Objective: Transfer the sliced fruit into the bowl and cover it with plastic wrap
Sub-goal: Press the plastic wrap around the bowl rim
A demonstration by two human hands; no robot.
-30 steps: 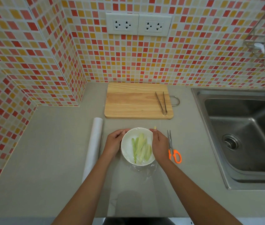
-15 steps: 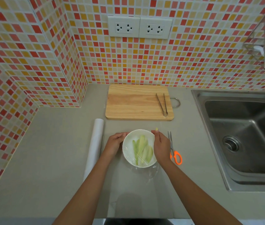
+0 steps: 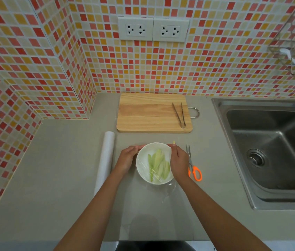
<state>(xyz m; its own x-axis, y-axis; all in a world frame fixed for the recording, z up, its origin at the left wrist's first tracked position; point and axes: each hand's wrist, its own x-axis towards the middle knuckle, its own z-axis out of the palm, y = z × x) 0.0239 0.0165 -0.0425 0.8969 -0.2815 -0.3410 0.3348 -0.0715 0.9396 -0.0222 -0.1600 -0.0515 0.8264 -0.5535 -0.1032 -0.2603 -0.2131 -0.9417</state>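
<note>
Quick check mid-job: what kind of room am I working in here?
Most likely a home kitchen: a steel sink set into the counter, a wooden cutting board against a mosaic-tiled wall, and wall sockets above.

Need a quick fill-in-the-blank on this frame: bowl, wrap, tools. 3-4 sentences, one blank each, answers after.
1. The fruit slices lie in a white ____.
2. The tongs rest on the wooden ____.
3. The scissors have handles coloured ____.
4. The plastic wrap roll lies on the counter, on the ____ hand's side of the bowl.

Missing words: bowl; cutting board; orange; left
</note>
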